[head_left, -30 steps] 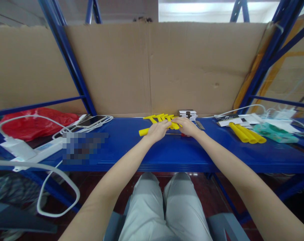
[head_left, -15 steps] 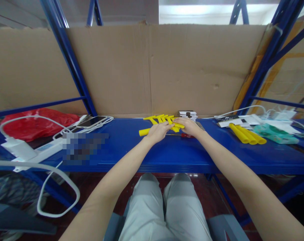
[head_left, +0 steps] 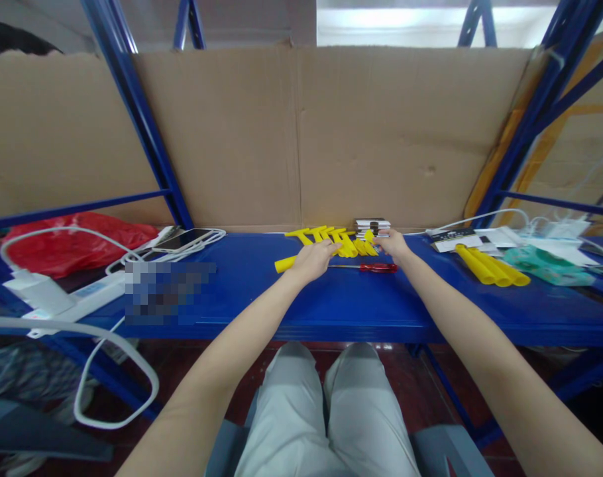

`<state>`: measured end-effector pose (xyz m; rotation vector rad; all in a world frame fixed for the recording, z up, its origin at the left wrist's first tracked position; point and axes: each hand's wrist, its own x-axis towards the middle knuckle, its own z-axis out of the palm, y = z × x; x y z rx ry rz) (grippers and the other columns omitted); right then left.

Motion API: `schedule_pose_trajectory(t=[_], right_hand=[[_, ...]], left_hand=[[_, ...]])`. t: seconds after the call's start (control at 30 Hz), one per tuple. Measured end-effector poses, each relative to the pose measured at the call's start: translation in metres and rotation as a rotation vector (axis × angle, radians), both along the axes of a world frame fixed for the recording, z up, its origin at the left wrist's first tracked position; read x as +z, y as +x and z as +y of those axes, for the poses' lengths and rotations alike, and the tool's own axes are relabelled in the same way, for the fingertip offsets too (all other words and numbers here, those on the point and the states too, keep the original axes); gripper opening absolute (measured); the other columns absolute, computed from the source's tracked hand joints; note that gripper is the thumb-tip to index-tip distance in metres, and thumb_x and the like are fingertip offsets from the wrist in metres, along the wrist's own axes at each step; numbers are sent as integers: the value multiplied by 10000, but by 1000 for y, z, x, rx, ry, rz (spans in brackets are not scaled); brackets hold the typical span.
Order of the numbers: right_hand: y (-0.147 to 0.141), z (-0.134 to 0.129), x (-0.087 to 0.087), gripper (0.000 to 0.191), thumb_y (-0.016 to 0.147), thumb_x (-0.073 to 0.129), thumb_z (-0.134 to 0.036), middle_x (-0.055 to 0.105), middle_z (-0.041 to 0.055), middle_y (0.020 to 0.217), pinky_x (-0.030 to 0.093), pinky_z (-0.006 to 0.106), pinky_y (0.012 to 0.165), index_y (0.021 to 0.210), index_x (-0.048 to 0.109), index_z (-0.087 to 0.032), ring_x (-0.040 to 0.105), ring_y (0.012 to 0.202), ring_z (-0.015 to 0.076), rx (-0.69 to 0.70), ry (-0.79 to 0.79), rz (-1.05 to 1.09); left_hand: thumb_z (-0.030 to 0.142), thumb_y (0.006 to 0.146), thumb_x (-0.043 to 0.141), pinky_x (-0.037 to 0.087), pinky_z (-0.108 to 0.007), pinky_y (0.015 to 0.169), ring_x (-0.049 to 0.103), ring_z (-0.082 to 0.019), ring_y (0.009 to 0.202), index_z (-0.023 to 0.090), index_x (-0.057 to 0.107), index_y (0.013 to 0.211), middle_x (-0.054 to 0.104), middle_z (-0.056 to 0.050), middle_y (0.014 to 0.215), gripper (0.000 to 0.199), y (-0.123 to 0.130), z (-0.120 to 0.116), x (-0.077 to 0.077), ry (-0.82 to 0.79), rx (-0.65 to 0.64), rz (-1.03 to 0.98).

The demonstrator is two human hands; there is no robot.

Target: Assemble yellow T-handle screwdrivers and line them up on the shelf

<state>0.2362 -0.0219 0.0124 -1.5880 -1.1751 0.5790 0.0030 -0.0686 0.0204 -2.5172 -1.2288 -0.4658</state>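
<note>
My left hand is closed round a yellow tube, whose wide end sticks out to the left. My right hand pinches a small yellow piece that stands up in front of a stack of black-and-white flat packs. Between the hands lie several small yellow pieces; behind my left hand is a row of yellow T-shaped parts. A screwdriver with a red handle lies flat just in front of them, its shaft pointing at my left hand.
At right on the blue table lie three yellow tubes, a green plastic packet and papers. To the left are a red bag, a phone, a power strip and white cables. Cardboard closes off the back.
My right hand has moved right, away from my left hand and the yellow tube, to a small yellow piece by the stack. The red screwdriver handle is uncovered. My left hand stays in place.
</note>
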Motion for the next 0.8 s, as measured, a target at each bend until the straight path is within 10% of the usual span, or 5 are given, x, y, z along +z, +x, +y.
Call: schedule_pose_trajectory(t=[0.27,0.53,0.8], right_hand=[[1,15,-7,339,699,701,-168,688,60,676,353,194,402,1019,601,-115,483,425,84,30,-76,-17],[9,29,-15,184,741,570,-165,724,77,744,493,243,684,847,719,-145,669,734,187,132,-52,-613],[22,29,-9,322,757,488,-122,731,98,971,483,255,794,969,731,-147,663,896,196,109,-3,-702]], left_hand=[[189,928,422,494,-302,849,602,-207,1081,276,515,1343,602,-75,1223,435,0,0,1,-10,-6,7],[172,921,427,491,-294,860,594,-205,1105,265,517,1341,589,-75,1255,440,0,-1,0,-2,-18,-6],[189,921,435,500,-302,852,603,-207,1087,267,522,1336,606,-69,1232,431,0,-1,1,-6,-22,-2]])
